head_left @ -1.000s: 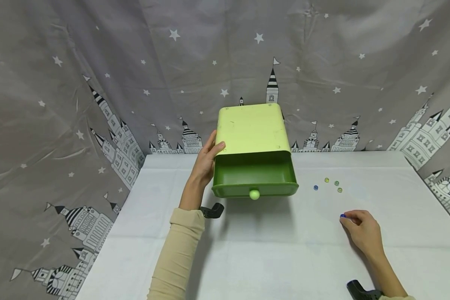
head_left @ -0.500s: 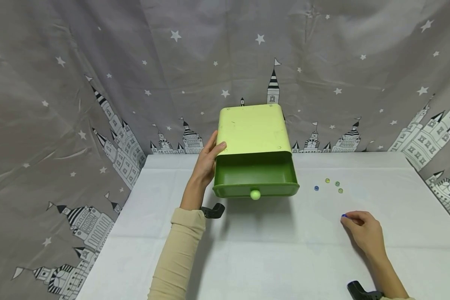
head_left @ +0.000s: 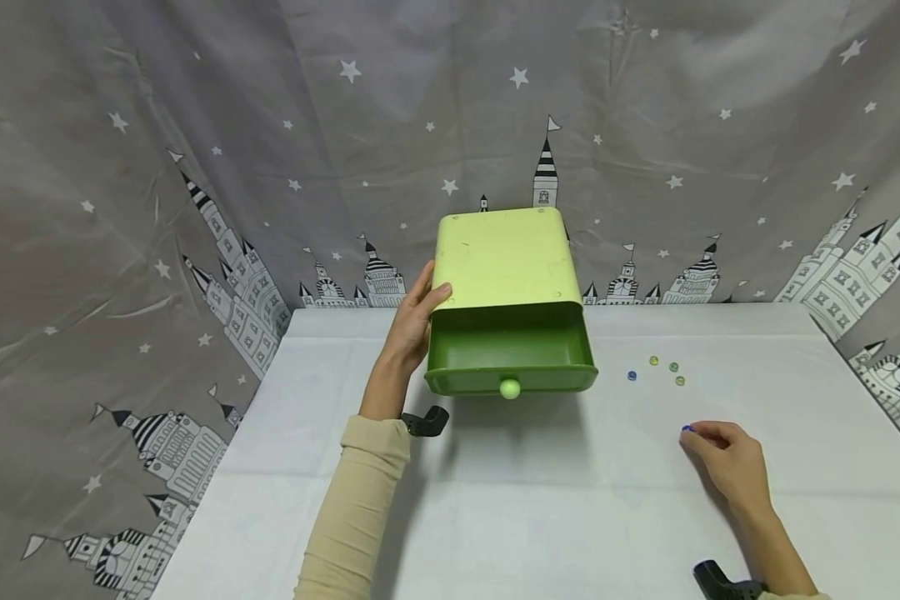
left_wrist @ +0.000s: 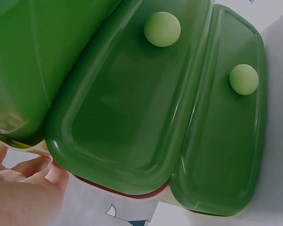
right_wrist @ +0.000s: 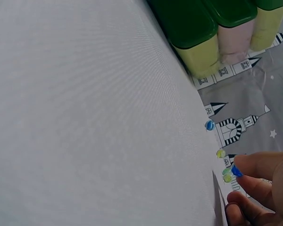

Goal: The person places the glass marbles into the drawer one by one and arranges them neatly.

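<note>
My right hand (head_left: 727, 462) pinches a dark blue marble (head_left: 687, 428) between thumb and fingertips, low over the right part of the white table. In the right wrist view the same blue marble (right_wrist: 237, 170) shows between the fingertips. My left hand (head_left: 412, 321) rests against the left side of a small drawer cabinet (head_left: 506, 258), its thumb by the front top edge and its other fingers along the side. The cabinet's top drawer (head_left: 510, 382) is pulled out, with nothing visible inside. Lower drawers (left_wrist: 127, 103) with round light green knobs are closed in the left wrist view.
Several loose marbles lie right of the cabinet: a blue marble (head_left: 632, 376), a yellow marble (head_left: 653, 361) and greenish marbles (head_left: 679, 381). A grey curtain (head_left: 390, 150) with castles and stars hangs behind the white table (head_left: 510, 533).
</note>
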### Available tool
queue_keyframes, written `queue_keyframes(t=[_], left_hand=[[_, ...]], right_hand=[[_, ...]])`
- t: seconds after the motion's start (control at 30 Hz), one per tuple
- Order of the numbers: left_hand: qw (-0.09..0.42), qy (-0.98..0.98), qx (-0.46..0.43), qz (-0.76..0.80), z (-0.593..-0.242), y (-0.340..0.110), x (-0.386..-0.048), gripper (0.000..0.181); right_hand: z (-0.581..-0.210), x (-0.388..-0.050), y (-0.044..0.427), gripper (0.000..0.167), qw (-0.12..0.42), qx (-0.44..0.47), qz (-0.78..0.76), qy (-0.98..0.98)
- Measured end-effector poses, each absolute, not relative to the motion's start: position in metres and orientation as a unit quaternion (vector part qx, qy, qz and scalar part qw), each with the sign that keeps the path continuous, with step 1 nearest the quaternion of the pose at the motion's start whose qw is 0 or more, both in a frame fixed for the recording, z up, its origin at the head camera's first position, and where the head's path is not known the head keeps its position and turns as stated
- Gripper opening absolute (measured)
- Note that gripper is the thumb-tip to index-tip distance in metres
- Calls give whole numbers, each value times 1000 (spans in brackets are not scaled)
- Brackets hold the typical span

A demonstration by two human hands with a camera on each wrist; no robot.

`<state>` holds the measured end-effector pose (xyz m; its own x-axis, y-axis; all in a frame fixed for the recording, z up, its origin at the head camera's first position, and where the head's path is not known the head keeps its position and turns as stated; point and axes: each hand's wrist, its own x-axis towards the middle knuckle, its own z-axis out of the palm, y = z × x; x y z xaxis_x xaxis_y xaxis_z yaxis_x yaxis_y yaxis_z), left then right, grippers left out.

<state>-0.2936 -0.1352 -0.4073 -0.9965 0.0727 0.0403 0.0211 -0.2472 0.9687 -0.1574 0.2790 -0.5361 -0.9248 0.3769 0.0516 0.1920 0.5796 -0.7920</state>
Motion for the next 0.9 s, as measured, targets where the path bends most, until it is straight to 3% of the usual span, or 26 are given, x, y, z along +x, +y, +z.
queue_keyframes(t=[0.9], left_hand=[[19,618,42,784,-408,-136,-294,72]], right_hand=[[-511,-154,277,34,128,-116,483,-859]])
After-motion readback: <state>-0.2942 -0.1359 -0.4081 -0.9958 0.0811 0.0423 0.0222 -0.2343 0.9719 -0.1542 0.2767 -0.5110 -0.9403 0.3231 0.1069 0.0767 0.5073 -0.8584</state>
